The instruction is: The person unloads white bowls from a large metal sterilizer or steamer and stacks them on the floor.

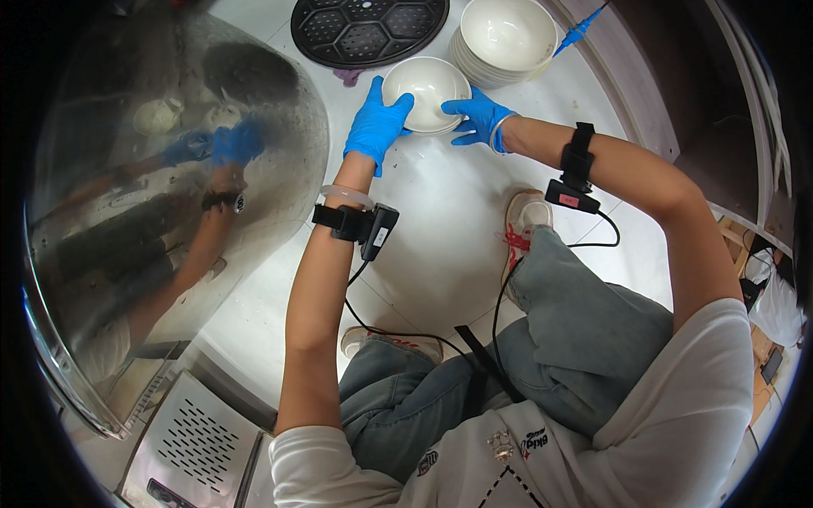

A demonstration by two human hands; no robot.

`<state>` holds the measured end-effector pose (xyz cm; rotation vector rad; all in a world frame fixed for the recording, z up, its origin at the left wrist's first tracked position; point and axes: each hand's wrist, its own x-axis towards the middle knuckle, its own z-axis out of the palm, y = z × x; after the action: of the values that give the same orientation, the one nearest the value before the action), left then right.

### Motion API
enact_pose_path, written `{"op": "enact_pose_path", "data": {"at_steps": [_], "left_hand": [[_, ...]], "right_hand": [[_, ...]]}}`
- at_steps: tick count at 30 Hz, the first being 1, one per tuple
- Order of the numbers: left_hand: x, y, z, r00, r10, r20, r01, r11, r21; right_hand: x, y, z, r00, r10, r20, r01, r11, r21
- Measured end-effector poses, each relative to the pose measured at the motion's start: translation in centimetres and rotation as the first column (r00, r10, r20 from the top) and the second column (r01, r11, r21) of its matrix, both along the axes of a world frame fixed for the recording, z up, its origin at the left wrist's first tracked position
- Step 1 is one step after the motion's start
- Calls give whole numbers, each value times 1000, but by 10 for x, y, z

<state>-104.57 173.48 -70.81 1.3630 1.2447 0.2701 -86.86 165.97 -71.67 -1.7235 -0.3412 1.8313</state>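
Close by the floor's far side, a white bowl faces mouth up, and a second rim shows just under it, so it seems nested on another bowl. My left hand, in a blue glove, grips its left side with the thumb at the rim. From the right, my right hand, also gloved in blue, holds the opposite side, thumb over the rim and fingers beneath. Just beyond that hand stands a taller stack of white bowls. Whether the held bowls rest on the floor I cannot tell.
A black perforated round plate lies beyond my hands, with a purple cloth at its edge. A shiny metal panel rises at left, above a vented metal box. A blue tool is beside the stack. White bag at right.
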Motion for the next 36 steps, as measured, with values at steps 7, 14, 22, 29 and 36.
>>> {"op": "enact_pose_path", "data": {"at_steps": [7, 14, 22, 29, 36], "left_hand": [[1, 6, 6, 942, -205, -265, 251, 956, 154], [2, -26, 40, 899, -415, -139, 396, 907, -146], [10, -50, 28, 898, -419, 135, 440, 852, -284], [0, -61, 16, 835, -549, -37, 547, 835, -67], [-32, -79, 84, 668, -668, -327, 743, 616, 261]], "right_hand": [[-1, -2, -8, 989, -140, -42, 143, 987, 68], [21, -57, -7, 961, -70, -268, 51, 996, -78], [95, -74, 11, 969, -10, -247, 4, 1000, -27], [129, -79, 10, 985, -64, -161, 59, 998, -35], [147, -85, -8, 993, -42, -109, 39, 999, -31]]}}
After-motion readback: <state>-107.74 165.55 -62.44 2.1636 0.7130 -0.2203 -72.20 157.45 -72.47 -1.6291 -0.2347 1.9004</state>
